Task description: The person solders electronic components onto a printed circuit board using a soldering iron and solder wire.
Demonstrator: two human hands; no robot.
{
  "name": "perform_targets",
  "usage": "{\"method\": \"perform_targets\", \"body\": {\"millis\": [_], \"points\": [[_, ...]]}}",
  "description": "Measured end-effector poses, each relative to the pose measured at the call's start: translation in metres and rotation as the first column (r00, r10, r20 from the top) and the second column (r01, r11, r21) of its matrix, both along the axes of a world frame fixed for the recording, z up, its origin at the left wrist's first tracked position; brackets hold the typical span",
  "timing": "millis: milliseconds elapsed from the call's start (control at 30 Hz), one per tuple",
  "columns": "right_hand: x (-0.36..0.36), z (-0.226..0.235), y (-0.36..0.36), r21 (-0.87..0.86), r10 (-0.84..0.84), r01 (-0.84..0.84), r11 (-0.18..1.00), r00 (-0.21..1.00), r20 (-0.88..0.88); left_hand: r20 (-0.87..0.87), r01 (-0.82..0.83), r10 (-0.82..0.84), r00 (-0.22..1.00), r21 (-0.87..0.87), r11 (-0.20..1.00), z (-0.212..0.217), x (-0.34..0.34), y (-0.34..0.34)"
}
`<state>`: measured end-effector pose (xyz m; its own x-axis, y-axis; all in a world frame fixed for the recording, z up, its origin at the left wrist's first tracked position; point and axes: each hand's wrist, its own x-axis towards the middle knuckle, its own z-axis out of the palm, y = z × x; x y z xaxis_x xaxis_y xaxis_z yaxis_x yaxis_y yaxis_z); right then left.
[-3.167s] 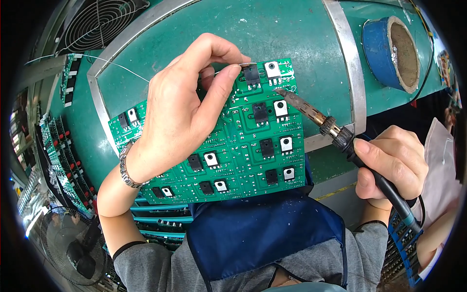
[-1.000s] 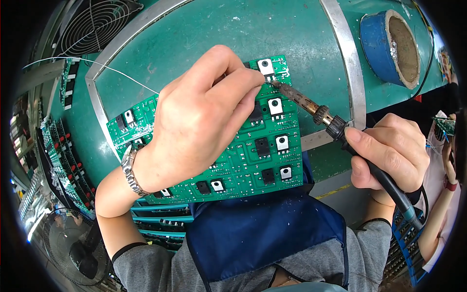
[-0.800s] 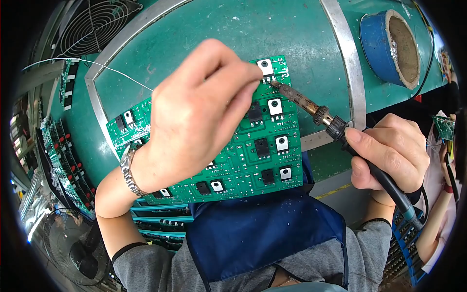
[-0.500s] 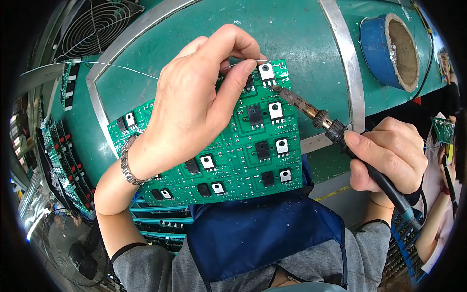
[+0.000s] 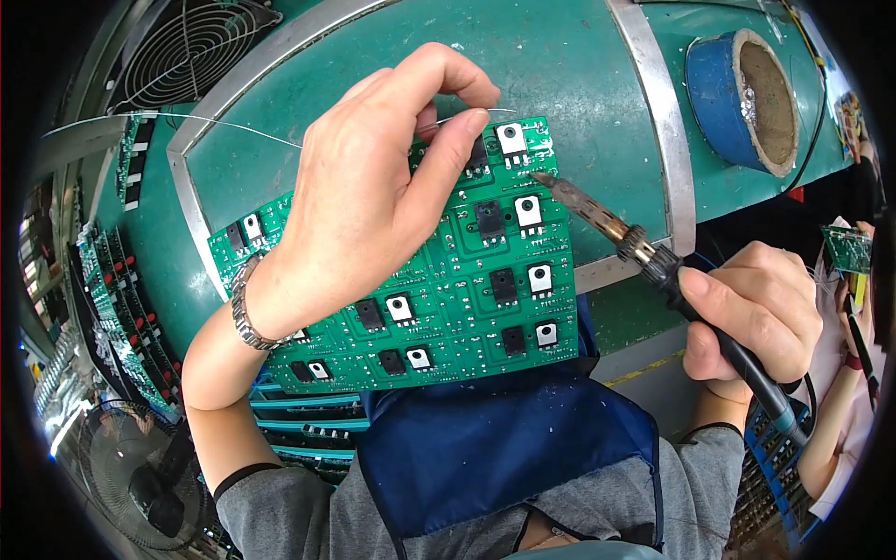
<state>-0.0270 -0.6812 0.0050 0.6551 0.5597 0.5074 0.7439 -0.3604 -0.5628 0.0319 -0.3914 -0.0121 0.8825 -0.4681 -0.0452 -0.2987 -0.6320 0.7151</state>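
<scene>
My right hand (image 5: 754, 313) grips the black handle of a soldering iron (image 5: 644, 257). Its dark tip sits over the upper right of a green circuit board (image 5: 439, 313), just below a white-backed three-legged component (image 5: 511, 140); whether it touches cannot be told. My left hand (image 5: 373, 187) is above the board's upper part, thumb and forefinger closed on a thin solder wire (image 5: 224, 124). The wire trails off to the left, and its short free end points right near the board's top edge. Black and white components stand in rows on the board. My left hand hides part of it.
A blue ring-shaped holder (image 5: 723, 103) stands on the green bench (image 5: 560, 65) at right. Metal strips (image 5: 658, 112) edge the bench. Racked boards (image 5: 126, 299) and a fan (image 5: 140, 467) are at left, a round grille (image 5: 191, 51) at upper left. Another person's arm (image 5: 831, 429) shows at right.
The soldering iron and my right hand have shifted slightly right and down, the tip moving off the component's legs. The wire's end has drawn slightly away from the component.
</scene>
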Motion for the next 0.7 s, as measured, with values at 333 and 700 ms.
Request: {"method": "perform_targets", "body": {"millis": [333, 700], "points": [[-0.053, -0.011, -0.02, 0.243, -0.886, 0.857, 0.455, 0.463, 0.028, 0.14, -0.232, 0.249, 0.958, -0.127, 0.964, 0.059, -0.059, 0.059], [-0.052, -0.022, -0.045, 0.122, -0.893, 0.89, 0.44, 0.447, -0.04, 0.518, -0.739, 0.547, 0.657, 0.301, 0.603, 0.027, -0.167, 0.18]]}}
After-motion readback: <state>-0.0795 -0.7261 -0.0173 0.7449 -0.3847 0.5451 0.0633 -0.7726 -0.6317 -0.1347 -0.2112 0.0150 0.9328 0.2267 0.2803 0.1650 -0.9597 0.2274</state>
